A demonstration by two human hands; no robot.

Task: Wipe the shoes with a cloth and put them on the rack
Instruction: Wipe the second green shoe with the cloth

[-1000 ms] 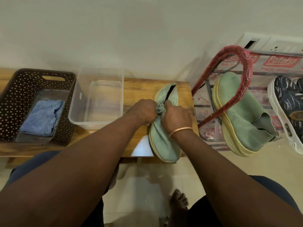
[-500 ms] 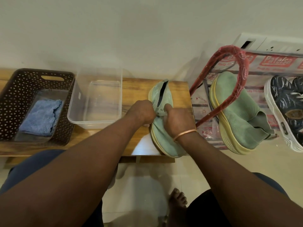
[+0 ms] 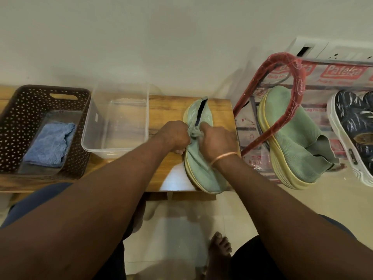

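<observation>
Presently the left hand [image 3: 175, 136] and right hand [image 3: 218, 138] are each pinching the knotted lace [image 3: 194, 134] of the green shoe [image 3: 201, 174] lying at the table's [image 3: 167, 110] right edge.

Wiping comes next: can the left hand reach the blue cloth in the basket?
Probably yes, once the left hand releases the green shoe: the cloth lies uncovered in the open basket on that side.

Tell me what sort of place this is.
Probably a home entryway: a low wooden bench against a plain wall, a red-framed shoe rack holding a green shoe, and a tiled floor.
</observation>
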